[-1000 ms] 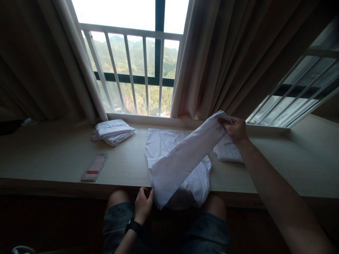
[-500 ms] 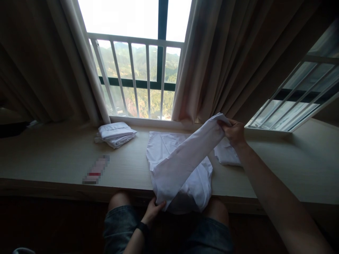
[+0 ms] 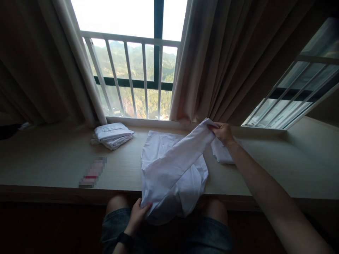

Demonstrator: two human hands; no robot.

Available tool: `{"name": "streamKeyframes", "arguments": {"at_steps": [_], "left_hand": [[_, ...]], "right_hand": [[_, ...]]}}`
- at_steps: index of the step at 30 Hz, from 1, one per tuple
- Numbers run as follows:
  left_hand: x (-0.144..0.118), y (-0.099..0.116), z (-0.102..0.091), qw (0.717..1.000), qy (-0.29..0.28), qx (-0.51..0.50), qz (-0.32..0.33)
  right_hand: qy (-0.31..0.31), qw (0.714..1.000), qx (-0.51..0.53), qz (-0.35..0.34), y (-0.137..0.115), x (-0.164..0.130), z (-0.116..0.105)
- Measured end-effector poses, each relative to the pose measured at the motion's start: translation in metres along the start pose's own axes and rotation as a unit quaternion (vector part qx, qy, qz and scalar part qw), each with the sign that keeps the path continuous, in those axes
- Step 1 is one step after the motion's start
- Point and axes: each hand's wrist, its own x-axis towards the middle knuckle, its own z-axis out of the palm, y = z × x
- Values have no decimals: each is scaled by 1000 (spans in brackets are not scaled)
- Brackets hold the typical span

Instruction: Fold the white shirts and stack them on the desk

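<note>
Three lots of white fabric are in view: one loose, thin white cloth [image 3: 189,183] at the centre, one stack of folded white fabric pieces [image 3: 112,134] to its left, and one folded white fabric bundle [image 3: 221,152] to its right, partly hidden by the right forearm. The layers in the stack cannot be counted surely.

Two bare hands are on the loose cloth. The right hand [image 3: 221,132] pinches the upper end of a long, flat band of it, raised diagonally over the rest. The left hand [image 3: 140,212], with one black wristband [image 3: 125,241] behind it, grips the lower left edge, thumb on top. The cloth stretches between the two hands, partly on the pale wood-look bench [image 3: 58,162], its near part hanging past the front edge between two knees.

One blurred pinkish oblong item [image 3: 93,172] with a red stripe lies near the bench's front edge. Beyond stand a white metal railing [image 3: 129,37] and drawn-back greyish-brown fabric curtains [image 3: 194,74].
</note>
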Motion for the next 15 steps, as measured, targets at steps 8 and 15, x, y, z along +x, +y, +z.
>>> {"name": "streamKeyframes", "arguments": {"at_steps": [8, 15], "left_hand": [[-9, 4, -4, 984, 102, 137, 41], [39, 61, -8, 911, 195, 237, 276]], "right_hand": [[-79, 996, 21, 25, 41, 12, 41], [-79, 997, -4, 1, 56, 29, 66]]}}
